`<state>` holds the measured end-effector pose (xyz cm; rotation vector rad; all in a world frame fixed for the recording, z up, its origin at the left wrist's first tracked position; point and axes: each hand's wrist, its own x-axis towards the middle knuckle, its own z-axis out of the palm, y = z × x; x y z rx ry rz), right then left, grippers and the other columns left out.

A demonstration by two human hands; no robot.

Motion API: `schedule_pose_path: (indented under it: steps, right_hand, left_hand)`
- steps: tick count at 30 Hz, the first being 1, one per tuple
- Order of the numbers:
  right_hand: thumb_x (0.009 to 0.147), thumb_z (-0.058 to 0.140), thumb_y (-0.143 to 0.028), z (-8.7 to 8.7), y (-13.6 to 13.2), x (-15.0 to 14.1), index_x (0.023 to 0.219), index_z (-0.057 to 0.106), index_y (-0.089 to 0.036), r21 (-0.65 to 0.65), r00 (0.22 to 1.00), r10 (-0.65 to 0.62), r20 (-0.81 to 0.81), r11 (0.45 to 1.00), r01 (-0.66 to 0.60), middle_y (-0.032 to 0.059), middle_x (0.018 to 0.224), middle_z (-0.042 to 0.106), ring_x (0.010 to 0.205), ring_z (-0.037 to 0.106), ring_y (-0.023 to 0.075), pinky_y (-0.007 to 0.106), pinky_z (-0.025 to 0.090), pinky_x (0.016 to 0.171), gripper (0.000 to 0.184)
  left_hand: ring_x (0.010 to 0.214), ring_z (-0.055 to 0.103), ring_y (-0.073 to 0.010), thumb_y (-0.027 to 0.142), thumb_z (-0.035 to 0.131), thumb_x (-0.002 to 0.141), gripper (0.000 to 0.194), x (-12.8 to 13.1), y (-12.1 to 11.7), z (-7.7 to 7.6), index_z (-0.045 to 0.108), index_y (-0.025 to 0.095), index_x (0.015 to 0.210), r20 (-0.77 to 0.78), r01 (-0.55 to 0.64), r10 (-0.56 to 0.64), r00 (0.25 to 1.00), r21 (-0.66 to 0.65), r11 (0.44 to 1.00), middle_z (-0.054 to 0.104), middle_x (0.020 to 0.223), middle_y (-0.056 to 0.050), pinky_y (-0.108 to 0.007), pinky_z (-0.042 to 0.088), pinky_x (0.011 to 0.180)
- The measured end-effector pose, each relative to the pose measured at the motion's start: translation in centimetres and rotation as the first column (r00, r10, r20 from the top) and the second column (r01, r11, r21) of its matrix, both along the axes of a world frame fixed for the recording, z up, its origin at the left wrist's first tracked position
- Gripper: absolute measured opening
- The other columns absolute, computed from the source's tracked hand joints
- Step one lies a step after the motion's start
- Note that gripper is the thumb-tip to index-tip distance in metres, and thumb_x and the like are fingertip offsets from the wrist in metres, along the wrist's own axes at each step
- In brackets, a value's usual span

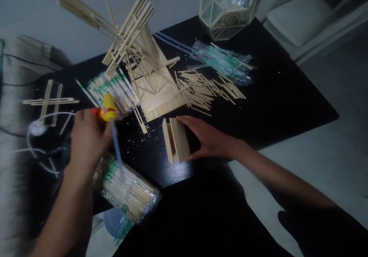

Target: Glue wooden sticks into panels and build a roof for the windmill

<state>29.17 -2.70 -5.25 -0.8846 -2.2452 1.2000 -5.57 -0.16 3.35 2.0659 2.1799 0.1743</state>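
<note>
My left hand (89,136) is closed around a yellow hot glue gun (108,109) with a red light glowing beside it. A translucent glue stick (116,146) juts from the gun toward me. At the table's front edge, my right hand (208,136) grips a small hollow piece of wooden sticks (180,140) by its right side, thumb near and fingers at the far end. That piece stands on the table with a narrow opening on its left. Behind it is a windmill-like stick model (126,50) on a flat stick base (161,92).
Loose cut sticks (198,90) lie right of the base. Wrapped chopsticks (112,88) spread at its left, and a plastic-wrapped bundle (129,188) overhangs the front edge. Crossed stick frames (50,102), a white cable (34,142), plastic wrappers (221,59) and a faceted glass container (230,12) surround them.
</note>
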Motion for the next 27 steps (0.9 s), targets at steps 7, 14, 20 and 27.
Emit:
schedule_pose_path:
  steps: [7, 14, 20, 27]
  right_hand:
    - [0.08, 0.086, -0.063, 0.0, -0.1, 0.1, 0.17, 0.02, -0.021, 0.012, 1.0, -0.003, -0.004, 1.0, 0.003, 0.0221, 0.173, 0.032, 0.161, 0.03, 0.0379, 0.063, 0.027, 0.131, 0.119]
    - [0.08, 0.087, -0.061, 0.1, 0.0, 0.1, 0.17, 0.019, -0.022, 0.005, 1.0, 0.001, 0.007, 1.0, -0.001, 0.0218, 0.173, 0.031, 0.162, 0.03, 0.0378, 0.063, 0.027, 0.131, 0.119]
    - [0.079, 0.087, -0.062, -0.2, 0.0, 0.2, 0.17, 0.019, -0.022, 0.019, 1.0, 0.004, 0.005, 1.0, -0.004, 0.0221, 0.173, 0.031, 0.162, 0.03, 0.0373, 0.062, 0.027, 0.131, 0.12]
    - [0.079, 0.088, -0.059, -0.1, -0.1, 0.2, 0.17, 0.018, -0.024, 0.02, 1.0, 0.0, 0.011, 1.0, 0.0, 0.0217, 0.173, 0.031, 0.162, 0.03, 0.0371, 0.062, 0.027, 0.131, 0.12]
  left_hand:
    - [0.092, 0.073, -0.0272, 0.051, 0.067, 0.094, 0.035, -0.7, -3.5, 1.7, 0.07, 0.02, 0.109, 0.457, -0.003, 0.014, 0.889, -0.024, 1.0, 0.076, 0.099, -0.006, -0.042, 0.062, 0.084]
    - [0.062, 0.066, -0.0208, 0.045, 0.071, 0.091, 0.022, 0.7, -6.6, 2.1, 0.078, 0.024, 0.095, 0.698, 0.395, -0.158, 0.698, -0.191, 0.898, 0.077, 0.081, -0.006, -0.032, 0.058, 0.057]
    - [0.068, 0.068, -0.0208, 0.044, 0.063, 0.097, 0.025, 1.3, -6.5, 1.6, 0.076, 0.023, 0.093, 0.675, 0.506, -0.197, 0.711, -0.297, 0.81, 0.072, 0.078, -0.003, -0.03, 0.059, 0.061]
    - [0.069, 0.07, -0.0208, 0.043, 0.061, 0.098, 0.027, 1.5, -6.1, 1.4, 0.074, 0.022, 0.086, 0.642, 0.539, -0.252, 0.724, -0.297, 0.789, 0.072, 0.078, -0.003, -0.029, 0.059, 0.062]
